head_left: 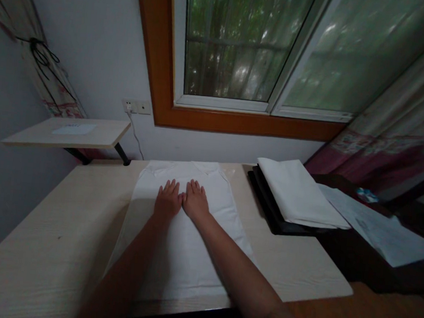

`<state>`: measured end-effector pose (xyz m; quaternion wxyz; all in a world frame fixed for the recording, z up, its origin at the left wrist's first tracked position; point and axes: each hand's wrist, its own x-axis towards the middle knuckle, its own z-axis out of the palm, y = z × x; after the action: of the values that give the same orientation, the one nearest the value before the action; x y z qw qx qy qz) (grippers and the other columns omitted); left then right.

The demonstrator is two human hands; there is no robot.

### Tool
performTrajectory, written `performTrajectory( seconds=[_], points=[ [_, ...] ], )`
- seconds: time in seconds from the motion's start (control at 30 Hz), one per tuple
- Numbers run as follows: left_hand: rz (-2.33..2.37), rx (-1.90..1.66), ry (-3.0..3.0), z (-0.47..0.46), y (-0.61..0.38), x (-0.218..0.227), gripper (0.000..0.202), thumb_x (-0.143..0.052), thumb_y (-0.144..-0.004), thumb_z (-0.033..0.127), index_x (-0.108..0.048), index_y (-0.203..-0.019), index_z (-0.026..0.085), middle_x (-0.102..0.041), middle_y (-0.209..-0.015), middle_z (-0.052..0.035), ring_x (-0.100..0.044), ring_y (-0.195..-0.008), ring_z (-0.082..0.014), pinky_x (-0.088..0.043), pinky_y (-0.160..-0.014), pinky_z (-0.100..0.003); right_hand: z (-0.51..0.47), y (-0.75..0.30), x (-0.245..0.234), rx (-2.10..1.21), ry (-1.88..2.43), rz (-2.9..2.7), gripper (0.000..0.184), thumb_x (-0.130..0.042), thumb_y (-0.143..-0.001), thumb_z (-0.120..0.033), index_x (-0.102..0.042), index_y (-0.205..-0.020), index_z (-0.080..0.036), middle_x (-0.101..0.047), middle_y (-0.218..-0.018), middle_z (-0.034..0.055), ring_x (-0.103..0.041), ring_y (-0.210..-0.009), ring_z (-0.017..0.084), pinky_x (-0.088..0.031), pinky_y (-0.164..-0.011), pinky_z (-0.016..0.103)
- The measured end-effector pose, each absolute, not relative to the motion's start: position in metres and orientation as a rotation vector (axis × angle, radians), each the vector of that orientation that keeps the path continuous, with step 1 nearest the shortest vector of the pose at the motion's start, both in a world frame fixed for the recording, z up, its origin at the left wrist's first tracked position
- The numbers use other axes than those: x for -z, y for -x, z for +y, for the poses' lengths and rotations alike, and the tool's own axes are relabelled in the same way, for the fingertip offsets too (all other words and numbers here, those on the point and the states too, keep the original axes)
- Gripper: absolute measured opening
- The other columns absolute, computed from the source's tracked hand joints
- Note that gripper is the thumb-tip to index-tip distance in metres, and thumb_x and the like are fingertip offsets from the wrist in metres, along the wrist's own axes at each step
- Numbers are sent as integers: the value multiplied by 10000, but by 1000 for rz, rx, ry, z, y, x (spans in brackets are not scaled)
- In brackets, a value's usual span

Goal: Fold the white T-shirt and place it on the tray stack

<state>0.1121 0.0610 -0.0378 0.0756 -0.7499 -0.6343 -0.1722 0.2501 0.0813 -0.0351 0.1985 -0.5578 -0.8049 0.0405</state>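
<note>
A white garment (pixel 205 237) lies flat along the middle of a pale wooden table (pixel 48 243), its collar end toward the wall. My left hand (pixel 167 200) and my right hand (pixel 195 201) rest side by side on its upper part, palms down, fingers stretched flat and pointing toward the window. The thumbs nearly touch. Neither hand holds anything.
A stack of folded white cloth (pixel 298 194) sits on dark folded items (pixel 270 211) at the table's right. Papers (pixel 380 225) lie on a dark surface farther right. A small wall shelf (pixel 69 134) juts out at the left, under a wall socket (pixel 137 106). A window and curtains stand behind.
</note>
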Motion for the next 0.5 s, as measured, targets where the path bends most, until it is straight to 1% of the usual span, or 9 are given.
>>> performTrajectory(
  seconds=[0.13, 0.23, 0.37, 0.5],
  points=[
    [-1874, 486, 2254, 54, -95, 46, 537, -346, -1020, 357, -487, -1481, 120, -408, -1585, -166, -367, -1484, -323, -282, -1203, -565, 78, -269, 42, -57, 1555, -2253, 540, -400, -1046, -348, -456, -1491, -47, -349, -1602, 193, -283, -1507, 302, -215, -1237, 486],
    [-1852, 419, 2272, 42, -63, 47, 538, -345, -1021, 381, -483, -1488, 152, -415, -1587, -145, -362, -1489, -309, -290, -1204, -548, 80, -308, 41, -44, 1598, -2255, 541, -396, -1044, -346, -465, -1487, -45, -357, -1598, 192, -292, -1504, 293, -232, -1235, 468],
    [-1881, 330, 2274, 24, -18, 45, 564, -299, -1032, 420, -462, -1497, 147, -404, -1596, -142, -354, -1496, -290, -291, -1211, -525, 82, -366, 42, 12, 1638, -2246, 535, -359, -1044, -342, -497, -1470, -48, -399, -1578, 180, -326, -1491, 275, -264, -1230, 435],
    [-1898, 256, 2233, 9, 9, 44, 581, -269, -1034, 417, -462, -1491, 114, -379, -1605, -166, -344, -1500, -303, -285, -1202, -560, 82, -407, 45, 37, 1628, -2279, 521, -333, -1041, -334, -531, -1457, -89, -453, -1551, 146, -362, -1471, 272, -275, -1228, 447]
  ],
)
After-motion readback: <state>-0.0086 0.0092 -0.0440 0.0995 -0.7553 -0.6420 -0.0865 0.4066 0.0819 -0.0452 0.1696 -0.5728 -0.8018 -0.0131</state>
